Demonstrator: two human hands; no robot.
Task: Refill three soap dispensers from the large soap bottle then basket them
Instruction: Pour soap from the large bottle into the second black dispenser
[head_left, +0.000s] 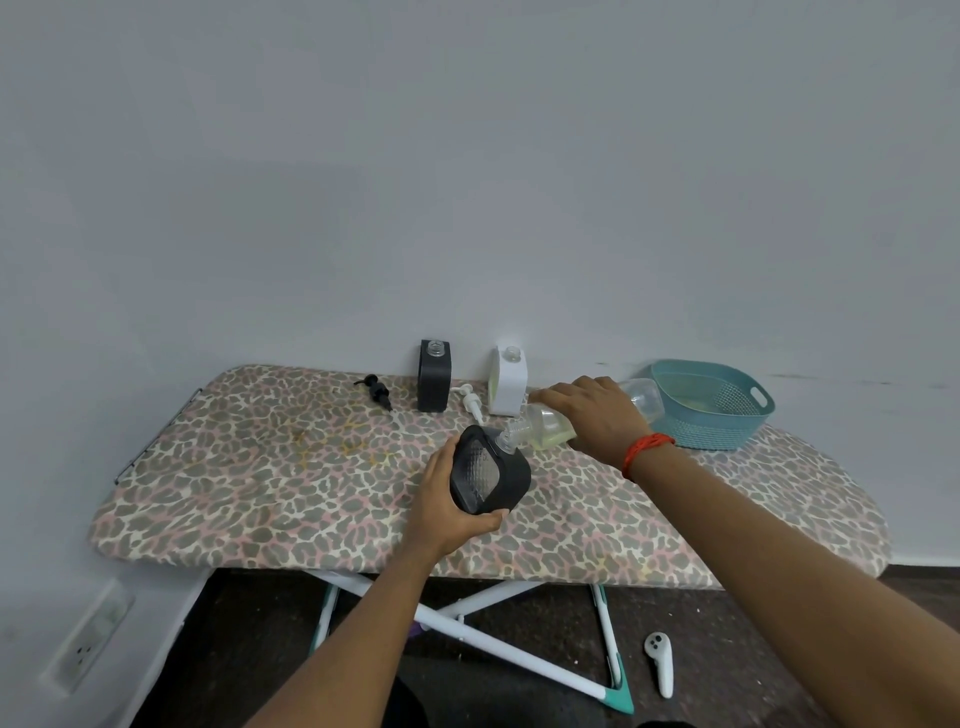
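Leopard-print ironing board (270, 467) stands against a pale grey wall (467, 182).

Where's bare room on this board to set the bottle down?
Bare: the wide left stretch below the black pump, and the near right end before the basket. Crowded: the back strip around the standing black dispenser, white dispenser and white pump.
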